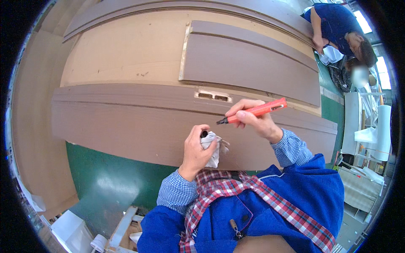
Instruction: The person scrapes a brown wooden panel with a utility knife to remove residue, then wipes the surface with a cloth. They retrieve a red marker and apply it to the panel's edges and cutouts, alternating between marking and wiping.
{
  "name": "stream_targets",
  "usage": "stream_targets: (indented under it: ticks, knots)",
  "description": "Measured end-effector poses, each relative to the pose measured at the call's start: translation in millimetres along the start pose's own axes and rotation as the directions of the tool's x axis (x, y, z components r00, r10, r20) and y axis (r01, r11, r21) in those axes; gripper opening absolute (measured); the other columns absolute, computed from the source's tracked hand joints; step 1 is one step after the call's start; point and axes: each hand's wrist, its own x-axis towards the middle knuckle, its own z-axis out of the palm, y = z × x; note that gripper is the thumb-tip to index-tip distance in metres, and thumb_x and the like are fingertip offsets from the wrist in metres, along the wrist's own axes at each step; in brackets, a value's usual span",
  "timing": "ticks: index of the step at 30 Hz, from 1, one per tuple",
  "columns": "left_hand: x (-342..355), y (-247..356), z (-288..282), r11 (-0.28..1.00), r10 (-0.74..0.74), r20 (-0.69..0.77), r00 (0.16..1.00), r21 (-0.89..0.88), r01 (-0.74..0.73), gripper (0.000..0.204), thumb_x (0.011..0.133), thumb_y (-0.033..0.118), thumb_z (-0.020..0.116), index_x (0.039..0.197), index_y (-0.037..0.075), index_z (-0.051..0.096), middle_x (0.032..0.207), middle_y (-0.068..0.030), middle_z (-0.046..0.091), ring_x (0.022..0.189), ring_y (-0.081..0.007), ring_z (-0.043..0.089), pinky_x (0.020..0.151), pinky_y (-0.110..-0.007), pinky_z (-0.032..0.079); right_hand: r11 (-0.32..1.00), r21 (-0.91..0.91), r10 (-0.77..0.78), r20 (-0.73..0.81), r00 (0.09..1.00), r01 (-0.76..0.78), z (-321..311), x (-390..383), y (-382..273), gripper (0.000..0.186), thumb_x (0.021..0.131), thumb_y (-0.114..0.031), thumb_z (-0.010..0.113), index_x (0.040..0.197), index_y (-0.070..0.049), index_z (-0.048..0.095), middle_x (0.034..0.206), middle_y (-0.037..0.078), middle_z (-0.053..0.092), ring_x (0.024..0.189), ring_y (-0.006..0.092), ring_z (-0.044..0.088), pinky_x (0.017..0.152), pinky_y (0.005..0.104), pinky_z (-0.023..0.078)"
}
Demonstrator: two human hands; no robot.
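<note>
My right hand (256,120) grips a red marker (263,109), its dark tip aimed down and left, apart from any surface. Closed round a crumpled white cloth (213,154), my left hand (197,149) also has a small dark round piece (204,133) between its fingers, perhaps a cap. Both hands are above a long brown panel (139,122) with a groove along it. Just beyond them, a pale slotted cutout (213,97) is set in that panel.
A shorter brown panel (253,59) lies farther back on a tan board (122,50); a long brown strip (168,5) runs behind. Green floor (114,173) shows at the near left. Another person (337,25) bends over at the far right. White boxes (71,232) stand at lower left.
</note>
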Motion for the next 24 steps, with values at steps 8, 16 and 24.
stream_targets:
  ticks: [8, 16, 24]
  knots:
    - [-37.2, 87.6, 25.4, 0.995, 0.095, 0.219, 0.971, 0.019, -0.102, 0.039, 0.068, 0.012, 0.070, 0.101, -0.001, 0.053, 0.090, -0.0184, 0.059, 0.082, -0.0337, 0.061, 0.071, -0.038, 0.049, 0.958, -0.148, -0.240, 0.062, 0.969, 0.247, -11.1, -91.7, -16.3, 0.014, 0.078, -0.012, 0.066, 0.085, -0.001, 0.062, 0.073, 0.007, 0.065, 0.065, 0.0106, 0.062, 0.055, 0.0238, 0.048]
    - [-82.2, 97.0, 67.5, 0.925, 0.014, 0.579, 0.815, 0.302, -0.231, 0.041, 0.070, 0.017, 0.070, 0.105, 0.004, 0.053, 0.090, -0.0164, 0.057, 0.088, -0.0356, 0.057, 0.074, -0.041, 0.048, 0.751, -0.394, -0.376, 0.405, 0.834, 0.530, -29.4, -166.4, -1.1, 0.020, 0.079, -0.017, 0.066, 0.095, -0.006, 0.059, 0.090, 0.013, 0.060, 0.086, 0.0303, 0.059, 0.070, 0.0371, 0.051]
    - [-83.5, 123.7, 96.7, 0.983, 0.177, 0.512, 0.840, -0.044, -0.180, 0.035, 0.067, 0.010, 0.068, 0.100, 0.002, 0.060, 0.089, -0.0159, 0.061, 0.081, -0.0314, 0.062, 0.071, -0.037, 0.050, 0.855, -0.252, -0.404, 0.221, 0.887, 0.453, -63.3, -205.9, 23.3, 0.032, 0.079, -0.021, 0.070, 0.107, -0.008, 0.064, 0.087, 0.012, 0.065, 0.078, 0.0253, 0.064, 0.068, 0.0340, 0.053]
